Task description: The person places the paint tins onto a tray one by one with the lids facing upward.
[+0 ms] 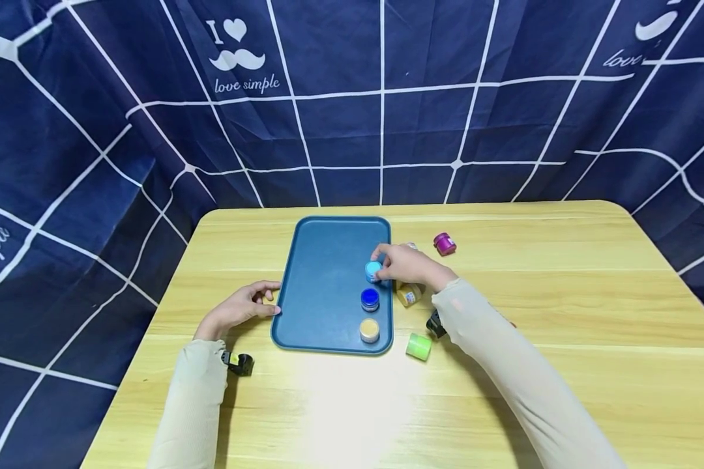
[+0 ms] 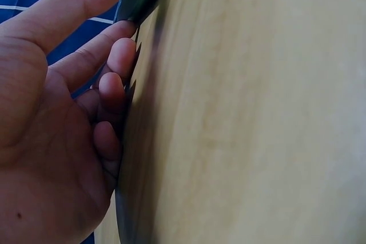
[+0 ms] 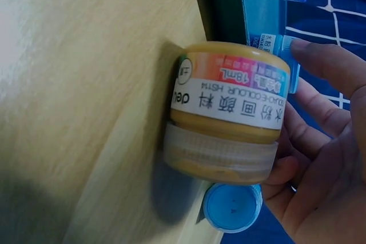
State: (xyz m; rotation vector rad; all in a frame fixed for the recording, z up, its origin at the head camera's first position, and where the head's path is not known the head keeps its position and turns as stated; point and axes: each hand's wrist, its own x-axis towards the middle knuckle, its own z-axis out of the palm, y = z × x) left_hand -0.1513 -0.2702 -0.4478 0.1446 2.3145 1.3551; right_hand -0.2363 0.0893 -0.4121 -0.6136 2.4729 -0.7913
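My right hand point(image 1: 409, 266) pinches a light blue paint jar point(image 1: 373, 270) between thumb and fingers, over the right side of the blue tray point(image 1: 328, 260). Nearer me on the tray, a dark blue jar point(image 1: 369, 299) and a tan-lidded jar point(image 1: 369, 330) stand upright in line with it. My left hand point(image 1: 243, 307) touches the tray's left rim with thumb and index fingertip; its other fingers curl loosely in the left wrist view. Just outside the tray, below my right hand, an ochre paint jar point(image 3: 229, 104) lies on its side, its label upside down in the right wrist view.
A green jar point(image 1: 419, 347) lies right of the tray's near corner, and a magenta jar point(image 1: 444, 243) lies farther back. Another blue-lidded jar point(image 3: 233, 207) shows beyond the ochre one. A navy curtain point(image 1: 340, 130) hangs behind the wooden table point(image 1: 534, 260).
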